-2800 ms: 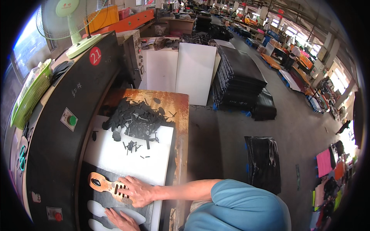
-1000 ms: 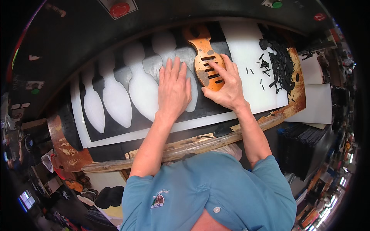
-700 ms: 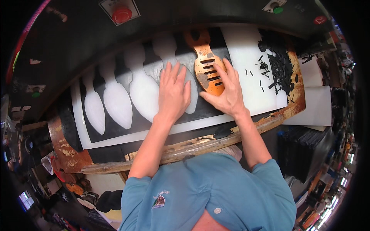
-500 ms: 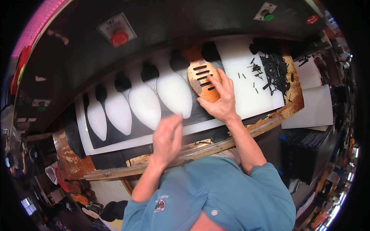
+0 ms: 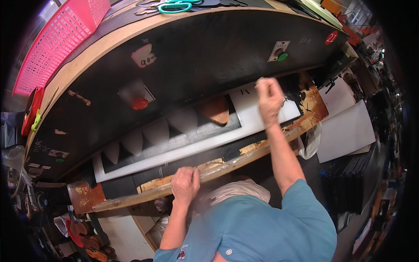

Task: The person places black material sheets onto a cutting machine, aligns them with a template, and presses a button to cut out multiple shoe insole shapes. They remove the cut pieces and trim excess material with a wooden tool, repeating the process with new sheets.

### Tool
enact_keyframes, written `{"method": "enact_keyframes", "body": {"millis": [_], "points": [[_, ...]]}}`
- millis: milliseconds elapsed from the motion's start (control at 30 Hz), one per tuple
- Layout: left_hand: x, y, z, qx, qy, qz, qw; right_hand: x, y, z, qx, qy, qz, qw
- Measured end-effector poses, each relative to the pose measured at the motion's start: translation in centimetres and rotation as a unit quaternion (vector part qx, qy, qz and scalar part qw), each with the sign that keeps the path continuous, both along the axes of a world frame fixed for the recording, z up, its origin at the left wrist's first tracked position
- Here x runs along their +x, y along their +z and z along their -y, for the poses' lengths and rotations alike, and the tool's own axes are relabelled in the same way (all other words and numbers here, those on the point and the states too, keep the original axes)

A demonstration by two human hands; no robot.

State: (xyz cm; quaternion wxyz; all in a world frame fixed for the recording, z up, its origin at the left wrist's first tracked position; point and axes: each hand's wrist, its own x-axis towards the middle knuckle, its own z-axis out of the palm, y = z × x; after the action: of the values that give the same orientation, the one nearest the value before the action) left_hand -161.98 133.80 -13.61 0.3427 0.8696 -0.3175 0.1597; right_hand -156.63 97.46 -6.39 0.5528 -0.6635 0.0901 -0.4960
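My right hand [image 5: 269,99] is raised over the right end of the white board [image 5: 290,110], in front of the black machine beam [image 5: 209,52]. Its fingers are curled in and nothing shows in them. Lower left, my left hand [image 5: 185,185] is closed at the wooden rail [image 5: 152,193], with no object visible in it. On the board lies a black sheet [image 5: 200,129] with several insole-shaped cutouts showing white. The tip of an orange insole-shaped die [image 5: 217,111] rests on the sheet's right part; the beam hides its remainder.
A green button [image 5: 283,57] and a red button [image 5: 139,104] sit on the beam's face. On top are a pink basket [image 5: 61,48] and teal-handled scissors [image 5: 175,7]. White sheets [image 5: 347,131] lie at the right above a dark stack [image 5: 345,187].
My right hand has left the orange die and risen toward the beam. My left hand has come down to the rail. The view has shifted, and the beam now covers most of the die.
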Motion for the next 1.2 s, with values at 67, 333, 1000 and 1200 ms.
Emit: {"method": "enact_keyframes", "body": {"millis": [67,333,1000,1200], "points": [[-0.1,-0.2,-0.1,-0.013,0.006,0.006,1.0,-1.0,2.9,3.8,-0.113,-0.129,0.034,0.985],[2.0,-0.3,0.9,-0.005,0.029,0.027,0.999,-7.3,0.7,5.3,-0.064,-0.106,-0.097,0.988],[2.5,0.7,1.6,0.006,0.048,0.013,0.999,-10.7,-9.2,-0.7,-0.305,-0.117,-0.202,0.923],[1.9,-0.7,0.6,0.001,0.047,-0.004,0.999,-11.8,-10.5,-1.3,-0.391,-0.096,-0.185,0.897]]}}
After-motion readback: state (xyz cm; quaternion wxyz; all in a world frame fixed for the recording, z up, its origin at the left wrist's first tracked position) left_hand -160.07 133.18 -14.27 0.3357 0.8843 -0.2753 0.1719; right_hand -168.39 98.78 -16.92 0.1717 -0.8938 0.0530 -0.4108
